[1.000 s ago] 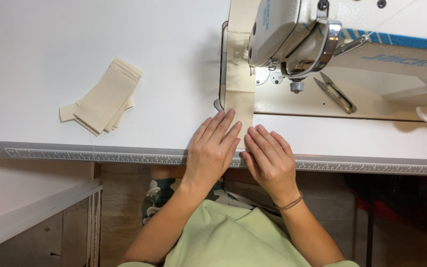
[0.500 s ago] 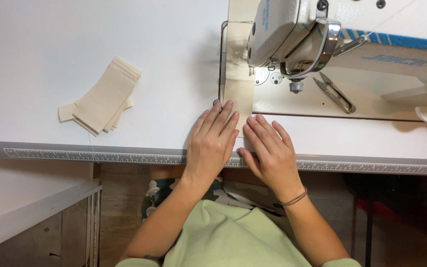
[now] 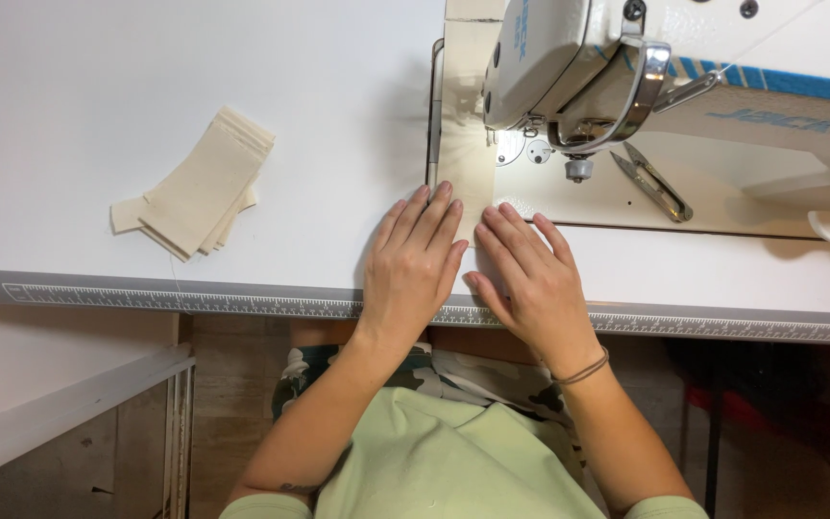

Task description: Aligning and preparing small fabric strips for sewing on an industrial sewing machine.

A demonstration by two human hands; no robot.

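Both hands lie flat on the white counter, side by side at its near edge, pressing a narrow cream fabric strip that runs away from the person toward the far side. The left hand rests with its fingers close together and stretched out, their tips on the left edge of the strip; the right hand has its fingers slightly spread, tips on the strip's near right corner. Neither hand grips anything: flat palms look suited to keeping the cloth smooth and straight rather than pinching it.

The strip passes under the head of the white sewing machine, where a small lamp lights the needle area, so the cloth lies lined up with the presser foot.

To the right, on the machine bed, lies a pair of thread snips, within reach of the right hand. Well to the left sits a fanned stack of cream fabric pieces, apart from the work. A ruler scale runs along the near edge of the counter.
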